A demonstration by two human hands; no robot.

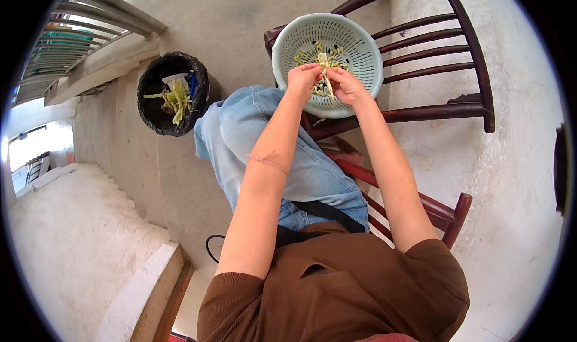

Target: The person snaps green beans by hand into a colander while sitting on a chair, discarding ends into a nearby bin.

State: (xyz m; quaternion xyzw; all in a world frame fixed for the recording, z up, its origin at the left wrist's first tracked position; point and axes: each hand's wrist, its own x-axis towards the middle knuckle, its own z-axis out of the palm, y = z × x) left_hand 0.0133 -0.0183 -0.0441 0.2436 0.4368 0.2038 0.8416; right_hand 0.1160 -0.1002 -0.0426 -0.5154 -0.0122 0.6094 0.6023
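Both my hands meet over a pale green plastic colander [374, 58] that rests on a dark wooden chair. My left hand [303, 79] pinches one side of a long yellowish bean pod [328, 86], and my right hand [346, 86] grips its other side. The pod looks split, with its pale inside showing at the upper end. Beneath my hands, shelled green beans [308, 55] and a few black ones are scattered over the colander's bottom. My fingers hide part of the pod and some of the beans.
A bin lined with a black bag [148, 110] stands on the floor to the left, holding green plant scraps [180, 101]. The dark chair's slatted back [478, 67] rises at the right. Stairs [101, 139] descend at the left beside a metal railing [103, 8].
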